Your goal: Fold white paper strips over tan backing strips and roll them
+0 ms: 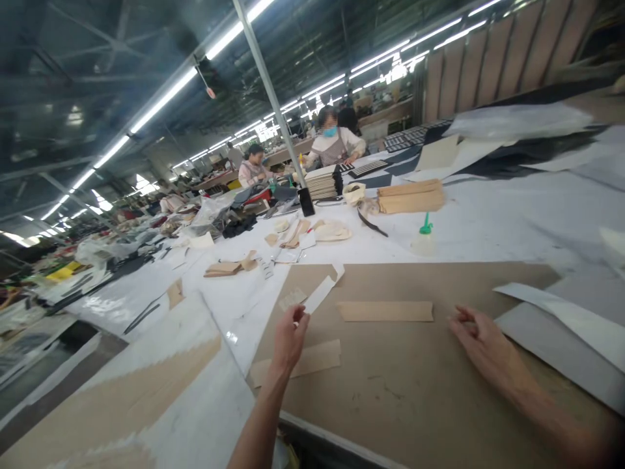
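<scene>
My left hand (291, 337) is over the left part of a brown board (390, 384), fingers pinched at the lower end of a white strip (319, 296) that looks like backing paper. The strip's far end curls up. Between my hands a tan strip (385, 311) lies flat on the board. A second tan strip (317, 358) lies partly behind my left wrist. My right hand (476, 332) hovers just right of the middle strip, apart from it, its fingers loosely bent and nothing visible in them.
Grey and white sheets (561, 326) overlap the board's right side. Beyond it are a green-tipped bottle (426, 228), a stack of tan pieces (410, 197), a phone (306, 202) against a metal pole (271, 91), and small tan scraps (224, 268). Two co-workers sit across the table.
</scene>
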### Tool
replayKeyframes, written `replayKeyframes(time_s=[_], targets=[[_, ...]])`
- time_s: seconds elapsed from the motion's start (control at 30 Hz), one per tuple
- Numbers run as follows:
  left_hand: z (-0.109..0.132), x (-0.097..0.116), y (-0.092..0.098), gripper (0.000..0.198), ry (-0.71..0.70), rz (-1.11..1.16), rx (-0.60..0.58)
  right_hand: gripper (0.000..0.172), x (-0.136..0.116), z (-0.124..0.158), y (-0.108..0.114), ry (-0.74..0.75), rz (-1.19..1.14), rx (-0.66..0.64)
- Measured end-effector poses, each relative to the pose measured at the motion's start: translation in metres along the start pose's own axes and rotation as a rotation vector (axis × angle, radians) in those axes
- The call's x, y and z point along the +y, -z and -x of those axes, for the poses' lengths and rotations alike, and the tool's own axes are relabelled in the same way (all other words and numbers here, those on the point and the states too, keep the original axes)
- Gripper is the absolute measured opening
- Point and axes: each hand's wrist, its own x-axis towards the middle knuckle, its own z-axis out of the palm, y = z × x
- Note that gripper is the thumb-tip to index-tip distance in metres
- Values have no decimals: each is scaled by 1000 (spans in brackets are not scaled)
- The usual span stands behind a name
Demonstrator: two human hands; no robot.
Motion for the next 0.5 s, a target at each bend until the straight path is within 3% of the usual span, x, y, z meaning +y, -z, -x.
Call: replayKeyframes(time_s=[0.17,0.27,0.37,0.5], targets=[[61,-29,91,26,60,-75,53,49,17,68,19,-86,-91,-222],[103,-34,118,23,44,-173,12,47,21,94,21,-101,-86,-249],[130,-28,107,16,-50,-287,-103,50,15,102,20,-76,-37,-267],[131,-12,53,16,-217,-464,-212,51,2,103,21,-56,33,-267]])
